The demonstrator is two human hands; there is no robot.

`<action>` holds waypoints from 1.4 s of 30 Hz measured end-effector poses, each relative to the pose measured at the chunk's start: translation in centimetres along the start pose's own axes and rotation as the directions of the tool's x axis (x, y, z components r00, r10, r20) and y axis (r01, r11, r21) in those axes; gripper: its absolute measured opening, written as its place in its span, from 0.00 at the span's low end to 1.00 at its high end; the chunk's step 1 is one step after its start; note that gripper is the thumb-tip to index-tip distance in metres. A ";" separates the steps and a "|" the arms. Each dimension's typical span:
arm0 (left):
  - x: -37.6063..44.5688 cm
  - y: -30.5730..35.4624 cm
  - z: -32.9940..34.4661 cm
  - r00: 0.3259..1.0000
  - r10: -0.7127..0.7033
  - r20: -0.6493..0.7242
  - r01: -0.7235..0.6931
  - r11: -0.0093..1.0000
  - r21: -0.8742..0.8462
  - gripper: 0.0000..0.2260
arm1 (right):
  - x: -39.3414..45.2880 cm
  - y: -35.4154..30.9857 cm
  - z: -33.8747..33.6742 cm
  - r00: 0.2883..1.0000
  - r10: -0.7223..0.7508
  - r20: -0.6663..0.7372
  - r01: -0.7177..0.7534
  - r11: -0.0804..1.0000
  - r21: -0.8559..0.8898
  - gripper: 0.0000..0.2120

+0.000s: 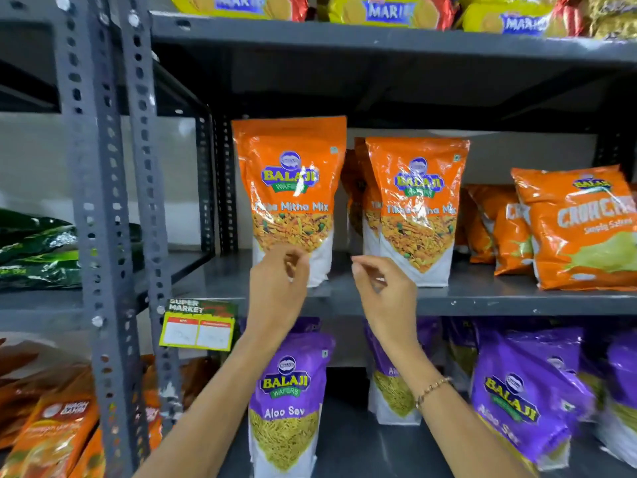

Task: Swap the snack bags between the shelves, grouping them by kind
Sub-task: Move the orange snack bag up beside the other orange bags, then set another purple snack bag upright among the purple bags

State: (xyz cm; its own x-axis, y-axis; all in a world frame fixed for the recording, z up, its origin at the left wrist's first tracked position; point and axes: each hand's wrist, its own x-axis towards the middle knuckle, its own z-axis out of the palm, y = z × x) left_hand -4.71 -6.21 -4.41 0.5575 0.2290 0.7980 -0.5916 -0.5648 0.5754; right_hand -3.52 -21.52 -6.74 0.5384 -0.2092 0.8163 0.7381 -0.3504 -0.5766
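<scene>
On the middle shelf (482,298) stand orange Tikha Mitha Mix bags: one upright at the left (293,188), another to its right (417,205) with more behind it. Orange Crunchex bags (582,229) lean at the right end. Purple Aloo Sev bags fill the shelf below, one under my arms (286,398) and others to the right (517,401). My left hand (279,288) hovers at the bottom of the left orange bag, fingers loosely curled, holding nothing. My right hand (382,288) floats between the two front orange bags, fingers bent and apart, empty.
Yellow Marie biscuit packs (389,8) line the top shelf. A perforated grey upright (100,201) separates a left rack holding dark green bags (34,250) and orange packs (51,432) lower down. A Super Market price tag (198,324) hangs from the middle shelf's edge.
</scene>
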 end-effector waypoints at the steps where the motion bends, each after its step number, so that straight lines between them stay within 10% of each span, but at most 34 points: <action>1: -1.1 1.0 1.1 0.998 0.035 0.046 -0.032 0.997 -0.067 0.01 | -1.3 0.4 -1.5 0.998 0.015 -0.059 -0.014 1.000 0.013 0.05; 8: -10.5 5.1 12.7 0.823 0.107 0.558 0.121 0.927 -0.355 0.01 | -11.1 6.6 -14.8 0.891 0.290 -0.349 -0.284 0.956 0.068 0.13; 13: -17.4 2.0 23.4 0.536 -0.050 0.843 0.183 0.981 -0.058 0.12 | -18.3 11.1 -23.5 0.796 0.347 -0.496 -0.441 0.894 -0.082 0.03; 16: -19.9 0.3 27.1 0.341 -0.164 0.926 0.110 0.985 0.134 0.28 | -21.2 14.9 -27.3 0.747 0.487 -0.452 -0.603 0.783 -0.153 0.14; 20: -20.9 -1.0 29.9 0.354 -0.172 0.919 0.172 0.978 0.117 0.36 | -22.8 20.5 -28.8 0.638 0.751 -0.170 -0.763 0.587 -0.271 0.25; 25: -20.8 -3.5 32.6 0.237 -0.360 0.902 0.312 0.908 0.280 0.36 | -21.5 25.3 -27.9 0.622 0.771 0.138 -0.675 0.617 -0.404 0.35; 35: -23.0 -6.4 30.8 0.310 -0.365 0.878 0.463 0.864 0.196 0.28 | -21.2 28.0 -25.1 0.742 0.653 0.150 -0.612 0.752 -0.247 0.41; 42: -23.2 -8.5 26.7 0.419 -0.492 0.763 0.587 0.788 0.186 0.32 | -19.3 29.7 -22.2 0.685 0.645 0.340 -0.655 0.749 -0.101 0.35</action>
State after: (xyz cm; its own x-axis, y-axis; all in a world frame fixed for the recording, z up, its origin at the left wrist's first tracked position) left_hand 2.89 -27.87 -32.64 0.9691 -0.2315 -0.0857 -0.0309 -0.4584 0.8882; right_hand -1.05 -48.15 -38.88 0.9827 -0.0587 0.1757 0.1592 -0.2177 -0.9629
